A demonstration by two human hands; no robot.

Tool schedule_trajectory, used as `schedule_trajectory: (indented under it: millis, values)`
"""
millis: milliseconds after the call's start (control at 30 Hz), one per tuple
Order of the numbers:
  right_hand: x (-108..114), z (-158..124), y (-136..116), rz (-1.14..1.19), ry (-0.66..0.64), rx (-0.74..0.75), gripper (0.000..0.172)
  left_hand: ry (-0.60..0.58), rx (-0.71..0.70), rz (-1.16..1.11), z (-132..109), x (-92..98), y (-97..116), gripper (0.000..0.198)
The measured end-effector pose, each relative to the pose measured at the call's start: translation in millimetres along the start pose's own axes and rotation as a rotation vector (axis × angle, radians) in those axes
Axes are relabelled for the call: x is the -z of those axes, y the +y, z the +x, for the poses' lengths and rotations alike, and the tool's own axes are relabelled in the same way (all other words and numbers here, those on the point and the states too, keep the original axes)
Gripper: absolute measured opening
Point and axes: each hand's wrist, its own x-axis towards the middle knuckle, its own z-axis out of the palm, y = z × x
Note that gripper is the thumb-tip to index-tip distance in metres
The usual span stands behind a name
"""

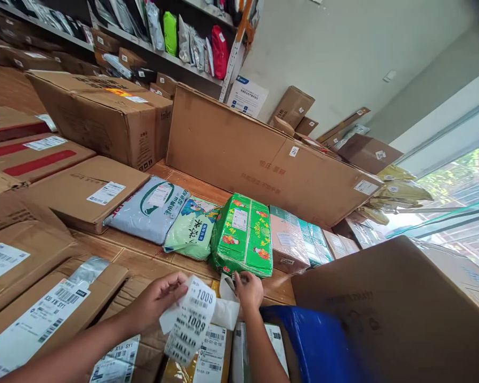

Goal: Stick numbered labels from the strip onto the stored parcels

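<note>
My left hand (159, 300) pinches a strip of white number labels (193, 319), printed 1008, 1009 and on; the strip hangs down and curls toward the right. My right hand (249, 290) is at the lower front edge of a green wrapped box (243, 234), its fingertips closed on a small white label there, mostly hidden by the fingers. Left of the green box lie a pale green bag (193, 229) and a grey-blue plastic parcel (151, 207). On its right stands a pink box (287, 236) with a small number label on its front.
A long cardboard box (263, 159) stands on edge behind the row. Labelled cartons (35, 314) fill the left, and a large carton (355, 292) and a blue parcel (323, 340) crowd the right. Shelves (175, 61) of parcels stand at the back.
</note>
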Motion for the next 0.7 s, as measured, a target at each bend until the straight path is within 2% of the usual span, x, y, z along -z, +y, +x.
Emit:
schedule_trajectory:
  millis: [33, 100, 200, 267, 367, 433, 500, 567, 700]
  values:
    - [0, -6, -12, 0.017, 0.006, 0.014, 0.040, 0.062, -0.029, -0.007, 1, 1.7, 0, 0.050]
    - [-1, -22, -44, 0.140, -0.079, 0.059, 0.051, 0.191, -0.073, -0.010, 4, 4.0, -2, 0.049]
    - [-5, -53, -97, 0.553, -0.587, 0.144, 0.049, 0.326, -0.063, -0.039, 8, 5.8, -4, 0.047]
    - [-12, -69, -124, 0.676, -0.732, 0.095, 0.043, 0.407, -0.049, -0.077, 9, 6.4, -3, 0.045]
    - [-22, -79, -141, 0.789, -0.763, -0.058, 0.040, 0.420, -0.050, -0.135, 11, 7.6, -2, 0.042]
    - [-27, -78, -140, 0.821, -0.793, -0.157, 0.042, 0.374, -0.039, -0.117, 12, 9.3, -5, 0.041]
    - [-32, -74, -135, 0.813, -0.819, -0.220, 0.044, 0.378, -0.022, -0.028, 14, 11.9, -11, 0.037]
    - [-36, -71, -129, 0.792, -0.827, -0.247, 0.045, 0.409, -0.014, 0.043, 16, 15.2, -19, 0.038]
    - [-52, -73, -123, 0.704, -0.766, -0.257, 0.043, 0.468, 0.011, 0.065, 18, 22.1, -39, 0.038]
